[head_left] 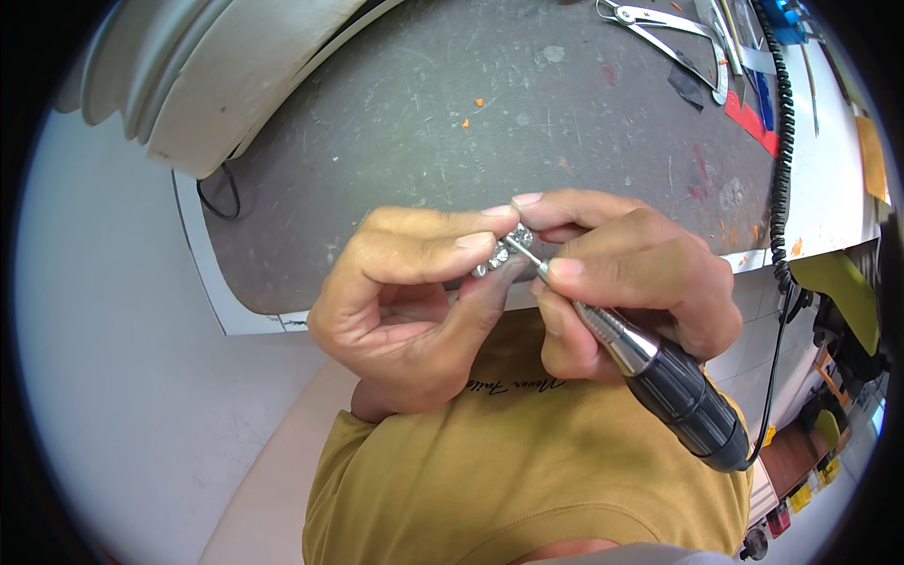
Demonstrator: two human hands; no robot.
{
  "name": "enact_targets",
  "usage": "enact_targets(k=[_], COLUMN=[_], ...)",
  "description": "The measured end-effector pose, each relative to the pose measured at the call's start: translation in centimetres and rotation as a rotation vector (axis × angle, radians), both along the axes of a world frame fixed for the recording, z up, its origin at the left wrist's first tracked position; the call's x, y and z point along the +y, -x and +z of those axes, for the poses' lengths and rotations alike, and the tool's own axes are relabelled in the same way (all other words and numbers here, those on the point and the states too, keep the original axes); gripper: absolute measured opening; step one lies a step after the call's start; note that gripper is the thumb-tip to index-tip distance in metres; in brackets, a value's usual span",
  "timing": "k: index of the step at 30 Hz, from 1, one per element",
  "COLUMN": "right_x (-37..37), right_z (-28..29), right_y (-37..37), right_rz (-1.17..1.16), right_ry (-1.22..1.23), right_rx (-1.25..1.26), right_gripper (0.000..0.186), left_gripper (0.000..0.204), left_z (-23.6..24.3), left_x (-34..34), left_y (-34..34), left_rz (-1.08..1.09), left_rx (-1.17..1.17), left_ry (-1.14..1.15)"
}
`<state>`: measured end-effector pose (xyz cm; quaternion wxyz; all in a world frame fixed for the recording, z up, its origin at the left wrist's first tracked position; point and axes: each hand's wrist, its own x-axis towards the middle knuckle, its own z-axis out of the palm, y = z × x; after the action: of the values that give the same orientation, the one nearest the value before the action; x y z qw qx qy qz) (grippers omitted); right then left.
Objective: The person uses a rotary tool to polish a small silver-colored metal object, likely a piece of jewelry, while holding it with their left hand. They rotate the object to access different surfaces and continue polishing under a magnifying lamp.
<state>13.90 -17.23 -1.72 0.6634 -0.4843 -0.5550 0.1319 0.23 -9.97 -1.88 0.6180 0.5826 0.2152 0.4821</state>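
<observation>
Pinched in the fingers of my left hand (pixel 395 292) is a small shiny silver piece (pixel 492 256) with several faceted, rounded parts, possibly jewelry; part of it is hidden by the fingers. My right hand (pixel 640 273) grips a rotary handpiece (pixel 680 400), silver toward the tip and black at the body, like a pen. Its thin metal bit (pixel 525 252) touches or lies very close over the silver piece. My right fingertips reach up beside the piece, near those of my left hand.
A scuffed grey mat (pixel 377 141) covers the bench. A curved white housing (pixel 217 85) stands at upper left, with a black cable. At upper right lie a metal gauge (pixel 650 19), red and blue items (pixel 749 122) and a coiled cord (pixel 782 169). Orange scraps dot the mat.
</observation>
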Motion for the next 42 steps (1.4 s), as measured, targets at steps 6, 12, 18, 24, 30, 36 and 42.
enact_targets(k=[6, 12, 18, 24, 30, 36, 42], right_x=[0.15, 0.37, -0.02, -0.20, -0.24, -0.11, 0.07], right_z=[-0.17, -0.30, 0.03, 0.29, 0.34, 0.09, 0.05], right_y=[-0.15, -0.03, -0.24, -0.43, -0.13, -0.18, 0.04], right_rz=[0.004, -0.012, 0.015, 0.044, 0.033, 0.027, 0.017], right_ry=[-0.012, 0.001, 0.012, 0.031, 0.031, 0.014, 0.029], right_rx=[-0.015, -0.011, -0.019, -0.031, 0.003, 0.010, 0.003], right_gripper=[0.019, 0.019, 0.020, 0.021, 0.021, 0.020, 0.019], left_gripper=[0.022, 0.022, 0.022, 0.022, 0.023, 0.022, 0.022], left_z=[0.02, -0.21, 0.07, 0.21, 0.37, -0.13, -0.31], left_x=[0.01, 0.25, 0.00, -0.11, -0.05, 0.13, 0.13], left_y=[-0.07, -0.12, -0.03, 0.08, 0.02, 0.20, 0.12], left_rz=[0.007, 0.011, 0.008, 0.004, -0.004, -0.032, -0.006], left_rx=[-0.002, -0.014, -0.013, -0.006, -0.015, 0.049, 0.002], left_ry=[0.010, 0.008, 0.003, 0.025, 0.024, -0.084, -0.030])
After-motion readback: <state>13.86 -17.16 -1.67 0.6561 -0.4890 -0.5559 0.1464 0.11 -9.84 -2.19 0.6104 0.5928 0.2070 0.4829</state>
